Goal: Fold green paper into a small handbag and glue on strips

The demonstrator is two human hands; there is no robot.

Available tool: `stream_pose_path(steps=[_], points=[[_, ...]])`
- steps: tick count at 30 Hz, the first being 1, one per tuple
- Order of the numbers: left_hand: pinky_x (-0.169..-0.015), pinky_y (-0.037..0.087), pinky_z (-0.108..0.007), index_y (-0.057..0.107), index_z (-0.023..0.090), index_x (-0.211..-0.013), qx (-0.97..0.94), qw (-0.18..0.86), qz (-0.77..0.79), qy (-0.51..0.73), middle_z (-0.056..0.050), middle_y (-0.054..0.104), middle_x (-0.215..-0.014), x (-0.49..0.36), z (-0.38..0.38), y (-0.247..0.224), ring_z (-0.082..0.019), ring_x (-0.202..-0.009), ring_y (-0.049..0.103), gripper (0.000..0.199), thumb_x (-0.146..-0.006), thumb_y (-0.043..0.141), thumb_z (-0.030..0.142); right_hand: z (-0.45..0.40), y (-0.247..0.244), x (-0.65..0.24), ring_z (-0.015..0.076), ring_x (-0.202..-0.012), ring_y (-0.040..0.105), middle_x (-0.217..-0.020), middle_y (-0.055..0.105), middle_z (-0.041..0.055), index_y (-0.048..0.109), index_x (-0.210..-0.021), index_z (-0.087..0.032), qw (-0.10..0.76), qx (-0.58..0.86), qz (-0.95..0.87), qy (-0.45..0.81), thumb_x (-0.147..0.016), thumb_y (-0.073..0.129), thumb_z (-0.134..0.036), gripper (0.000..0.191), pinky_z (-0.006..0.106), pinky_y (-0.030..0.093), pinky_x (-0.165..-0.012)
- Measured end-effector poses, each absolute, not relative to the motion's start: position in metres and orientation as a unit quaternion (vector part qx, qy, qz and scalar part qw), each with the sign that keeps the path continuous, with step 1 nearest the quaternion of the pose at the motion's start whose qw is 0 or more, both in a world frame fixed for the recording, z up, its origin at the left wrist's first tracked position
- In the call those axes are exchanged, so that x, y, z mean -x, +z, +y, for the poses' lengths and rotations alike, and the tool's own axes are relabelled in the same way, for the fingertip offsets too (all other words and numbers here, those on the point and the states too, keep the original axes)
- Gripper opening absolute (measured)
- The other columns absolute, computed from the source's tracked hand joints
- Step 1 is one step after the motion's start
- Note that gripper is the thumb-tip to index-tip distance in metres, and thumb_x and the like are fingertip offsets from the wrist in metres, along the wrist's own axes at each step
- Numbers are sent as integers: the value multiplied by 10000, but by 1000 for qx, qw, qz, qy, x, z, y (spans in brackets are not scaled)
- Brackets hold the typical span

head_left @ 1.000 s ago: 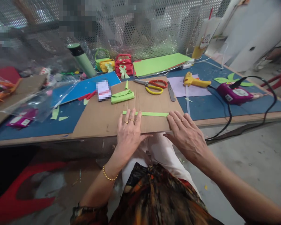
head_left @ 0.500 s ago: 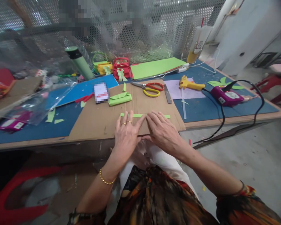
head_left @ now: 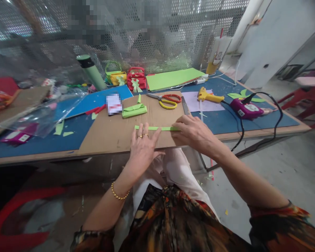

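A narrow green paper strip (head_left: 165, 128) lies across the cardboard sheet (head_left: 115, 140), close to its front edge. Spread fingers of my left hand (head_left: 144, 143) press flat on the strip's left part. At the right end, my right hand (head_left: 195, 131) has its fingers bent together over the strip, covering that end. Just beyond my hands sits a folded green paper piece (head_left: 134, 111), with a small green scrap (head_left: 139, 98) behind it. Scissors (head_left: 166, 100) with red and yellow handles lie further back, beside a grey blade-like tool (head_left: 185, 106).
A yellow glue gun (head_left: 210, 95) rests on purple paper, its cable near a purple box (head_left: 246, 107). Green sheets (head_left: 175, 78), small red (head_left: 135, 77) and yellow (head_left: 118, 77) paper bags and a green bottle (head_left: 91, 72) stand along the back. Clear plastic (head_left: 39, 108) covers the left side.
My right hand has slid rightward along the strip to its right end, away from my left hand. My left hand stays pressed on the strip. The view has shifted slightly.
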State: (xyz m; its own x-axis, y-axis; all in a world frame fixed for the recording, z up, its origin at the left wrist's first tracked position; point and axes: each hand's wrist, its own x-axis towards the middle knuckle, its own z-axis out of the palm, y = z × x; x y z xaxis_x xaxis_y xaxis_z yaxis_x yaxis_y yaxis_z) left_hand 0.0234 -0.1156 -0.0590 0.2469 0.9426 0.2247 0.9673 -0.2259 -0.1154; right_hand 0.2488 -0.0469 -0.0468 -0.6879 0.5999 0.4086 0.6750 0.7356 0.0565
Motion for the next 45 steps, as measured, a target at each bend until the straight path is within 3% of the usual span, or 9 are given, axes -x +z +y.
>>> stream_pose_path(steps=[4, 8, 12, 15, 18, 26, 34, 40, 45], points=[[-1245, 329, -641, 468, 179, -1628, 785, 102, -611, -28, -331, 402, -1659, -21, -115, -55, -496, -1567, 369, 972, -824, 839, 580, -31, -52, -239, 250, -894, 511, -980, 659, 135, 755, -1001, -133, 159, 320, -928, -105, -1085, 499, -258, 296, 354, 386, -805], [-1218, 372, -624, 484, 213, -1619, 802, 45, -596, -19, -282, 457, -1647, -13, -106, -39, -448, -1557, 415, 829, -969, 544, 725, -34, -50, -234, 249, -843, 512, -918, 667, 155, 732, -928, -110, 113, 298, -929, -186, -1032, 478, -95, 274, 354, 346, -737], [-1234, 348, -558, 639, 169, -1478, 814, 95, -566, -83, -244, 514, -1621, -14, -80, -9, -400, -1525, 465, 579, -1027, 603, 531, -22, -41, -228, 216, -749, 509, -864, 680, 136, 738, -947, -94, 97, 319, -930, -154, -1009, 491, -113, 255, 346, 300, -680], [-1082, 462, -457, 799, 146, -1132, 845, 54, -525, -84, -169, 782, -1229, -19, -52, 14, -326, -1201, 697, 252, -1002, 681, 327, -3, -30, -218, 181, -716, 498, -889, 691, 116, 734, -968, -101, 133, 301, -937, -116, -1006, 462, -134, 277, 328, 303, -688], [-784, 481, -324, 771, 149, -807, 845, -53, -525, -92, -76, 769, -782, -18, -28, 30, -209, -767, 696, 263, -1004, 616, 230, 14, -14, -205, 166, -731, 507, -904, 702, 107, 726, -962, -115, 185, 276, -938, -98, -984, 457, -130, 270, 312, 320, -718], [-675, 406, -292, 598, 183, -574, 785, -89, -567, -233, -13, 629, -565, 19, 16, 48, -163, -615, 594, 294, -837, 597, 53, 37, 22, -204, 133, -594, 446, -714, 678, 73, 707, -782, -132, 204, 468, -858, -49, -925, 506, -140, 247, 307, 214, -600], [-554, 471, -194, 622, 138, -617, 725, -276, -498, -388, 16, 643, -554, 2, 64, 32, -77, -467, 602, 281, -880, 576, 50, -25, 10, -209, 121, -679, 667, -802, 758, 54, 706, -840, -159, 261, 241, -893, 275, -972, 568, -187, 193, 237, 463, -652], [-476, 455, -176, 593, 142, -622, 642, -324, -499, -483, 30, 620, -553, 6, 69, 5, -67, -438, 591, 313, -922, 592, 51, -20, 9, -197, 102, -577, 628, -710, 709, 23, 687, -798, -158, 269, 236, -764, 538, -863, 779, -409, 276, 231, 504, -566], [-444, 441, -185, 594, 138, -615, 607, -355, -505, -501, 33, 610, -547, 10, 66, 3, -64, -407, 576, 347, -946, 588, 33, -29, 0, -187, 60, -421, 457, -509, 490, -72, 525, -611, -205, 384, 214, -640, 630, -861, 738, -320, 347, 197, 418, -432]])
